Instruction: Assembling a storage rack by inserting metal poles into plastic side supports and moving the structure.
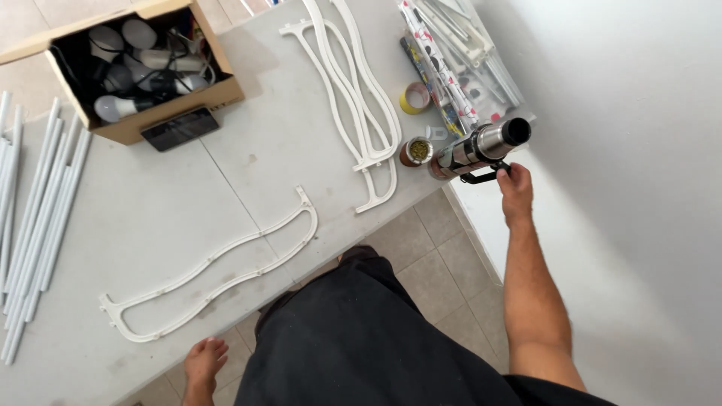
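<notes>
My right hand (516, 188) is closed around the black handle of the steel thermos (481, 147), tilting it over the small cup (416, 151) on the desk (226, 188) edge. My judgement: pouring; next needs a steady tilt. No left hand visible.

1. One grey table (188, 195).
2. One open cardboard box (143, 68) at the table's far left corner, with several light bulbs (113, 107) inside; exact number unclear.
3. One dark phone (180, 128) against the box.
4. One curved white plastic frame (218, 271) near the front edge.
5. A stack of such frames (361, 98) further back; number unclear.
6. One bundle of white tubes (34, 218) along the left edge.
7. One roll of yellow tape (414, 98).
8. One steel flask (481, 146).
9. One small cup (416, 151).
</notes>
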